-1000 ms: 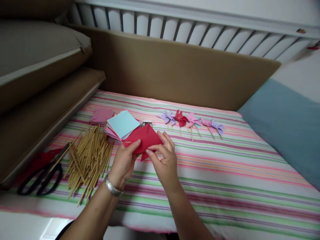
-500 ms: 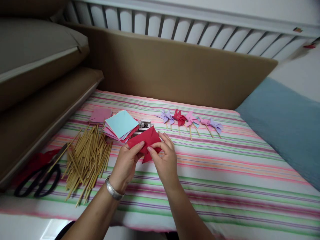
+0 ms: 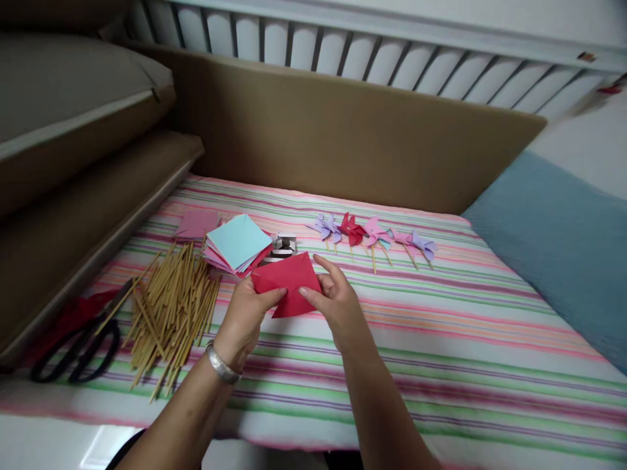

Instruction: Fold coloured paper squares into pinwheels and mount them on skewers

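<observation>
Both hands hold one red paper square [image 3: 289, 282] just above the striped cloth [image 3: 441, 339]. My left hand [image 3: 247, 320], with a silver bracelet at the wrist, pinches the paper's lower left edge. My right hand [image 3: 337, 301] grips its right side, thumb on the front. Just behind the paper lies a stack of coloured paper squares [image 3: 236, 244] with a light blue sheet on top. A small striped object [image 3: 283, 245] sits beside that stack.
A pile of thin wooden sticks [image 3: 169, 312] lies left of my hands, with black scissors [image 3: 73, 349] and red scraps further left. Several finished paper pinwheels [image 3: 373, 235] lie in a row at the back. A pink sheet [image 3: 196, 223], brown cushions and a blue pillow [image 3: 558, 241] border the cloth.
The red paper has been opened out from a folded shape into a flatter square. My right hand has shifted a little to the right along its edge.
</observation>
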The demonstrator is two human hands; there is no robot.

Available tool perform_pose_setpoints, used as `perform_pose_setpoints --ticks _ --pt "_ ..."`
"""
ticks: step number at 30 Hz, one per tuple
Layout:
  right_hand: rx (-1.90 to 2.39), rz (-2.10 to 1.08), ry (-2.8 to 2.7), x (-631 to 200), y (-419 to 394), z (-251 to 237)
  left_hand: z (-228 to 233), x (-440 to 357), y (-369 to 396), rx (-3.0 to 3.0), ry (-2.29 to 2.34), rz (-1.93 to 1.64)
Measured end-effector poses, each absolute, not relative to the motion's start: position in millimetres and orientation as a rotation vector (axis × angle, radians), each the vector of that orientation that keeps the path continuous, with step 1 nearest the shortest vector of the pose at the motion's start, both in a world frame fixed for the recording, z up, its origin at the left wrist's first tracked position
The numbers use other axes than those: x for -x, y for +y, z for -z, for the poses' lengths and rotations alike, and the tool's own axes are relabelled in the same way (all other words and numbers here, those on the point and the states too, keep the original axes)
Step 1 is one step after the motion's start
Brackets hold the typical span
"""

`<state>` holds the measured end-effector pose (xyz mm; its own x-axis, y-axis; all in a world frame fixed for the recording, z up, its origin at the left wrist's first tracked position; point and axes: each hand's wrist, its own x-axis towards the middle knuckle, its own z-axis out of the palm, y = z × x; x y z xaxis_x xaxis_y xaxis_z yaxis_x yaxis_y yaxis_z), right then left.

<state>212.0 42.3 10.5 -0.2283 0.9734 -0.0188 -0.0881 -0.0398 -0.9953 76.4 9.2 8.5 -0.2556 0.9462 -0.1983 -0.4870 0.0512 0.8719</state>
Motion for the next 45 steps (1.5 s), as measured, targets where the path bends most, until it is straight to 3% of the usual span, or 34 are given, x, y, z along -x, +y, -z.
perform_pose_setpoints --ticks 13,21,25,31,45 --pt "0.971 -1.47 -1.173 -208.7 42.0 -7.3 -3.7 -81.8 8.4 -0.493 0.993 -1.334" --pt "0.973 -1.514 -1.078 -199.6 39.4 -3.5 -5.3 -79.7 10.2 -0.418 0.962 -1.397" --pt "1.122 -1.206 -1.381 -209.9 38.2 -8.8 -9.6 -61.6 12.4 -0.365 0.977 -1.456" --pt "0.809 -0.571 -2.109 -215.6 30.7 -17.4 -15.5 -35.5 12.4 -0.372 1.038 -1.536" --pt "0.841 -0.494 -2.172 -211.1 30.8 -15.7 -14.5 -41.4 10.7 -0.469 1.177 -1.469"
